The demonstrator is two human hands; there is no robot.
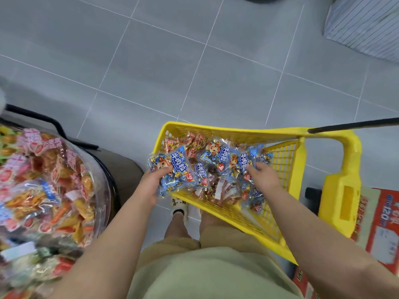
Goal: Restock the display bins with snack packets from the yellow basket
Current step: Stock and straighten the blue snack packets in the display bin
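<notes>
Restocking barely started: the basket is still heaped

The snack packets (212, 169) lie piled in the yellow basket (216, 131), which stands on the floor (194, 61) at the person's feet. The left hand (151, 186) clenches round one blue packet (178, 166) at the basket's left rim, and the right hand (264, 176) curls onto a second blue packet (245, 161) in the heap. Neither packet is out yet. By my judgement nearly the whole load is left to move. Counted: one basket, two hands, one display bin (98, 167) in view at the left, already holding many orange and pink packets. At least five blue packets can be told apart, with reddish ones beneath; the heap hides the rest
</notes>
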